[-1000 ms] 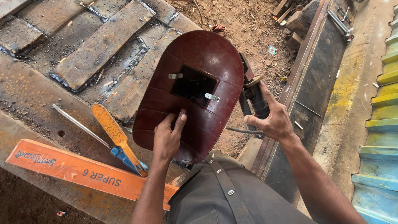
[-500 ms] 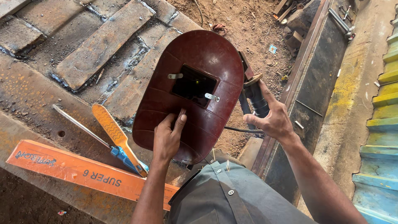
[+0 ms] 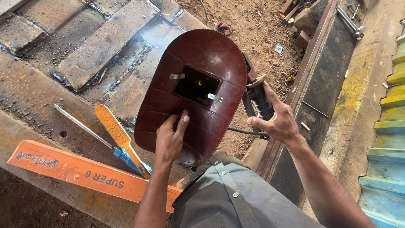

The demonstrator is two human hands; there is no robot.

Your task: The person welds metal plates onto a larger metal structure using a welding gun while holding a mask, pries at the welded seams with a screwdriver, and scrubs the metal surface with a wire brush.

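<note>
Left hand (image 3: 169, 141): closed on the lower back of the welding hand shield (image 3: 194, 90), thumb and fingers pressed flat to its surface, holding it up between the camera and the work.

Right hand (image 3: 276, 122): wrapped around the black ribbed grip of the electrode holder (image 3: 258, 99), just right of the shield's edge; thumb extended upward along the grip. The holder's tip is hidden behind the shield.

Welding hand shield: dark red-brown, oval, rigid moulded shell with a rectangular dark viewing window (image 3: 196, 85) held by two small metal clips. A faint bright spot shows through the window. Judged light and stiff, smooth enough to slip in a loose grip; the window is the fragile part. Best held at the lower back where the left hand now sits, clear of the glass.

Electrode holder: judged moderately heavy, with a cable (image 3: 247, 132) trailing from below the shield toward the right hand; take it by the insulated grip only.

Wire brush (image 3: 120, 139): orange handle, lying on the steel left of the shield, just below the left forearm line.

Metal rod (image 3: 82, 126): thin, lying beside the brush, left of the shield.

Orange electrode box (image 3: 88, 175): long, flat, lower left of the shield.

Rusted steel plates (image 3: 101, 46): welded bars, upper left of the shield, with light smoke near the shield's top edge.

Grey shirt (image 3: 236, 198): below the shield.
</note>
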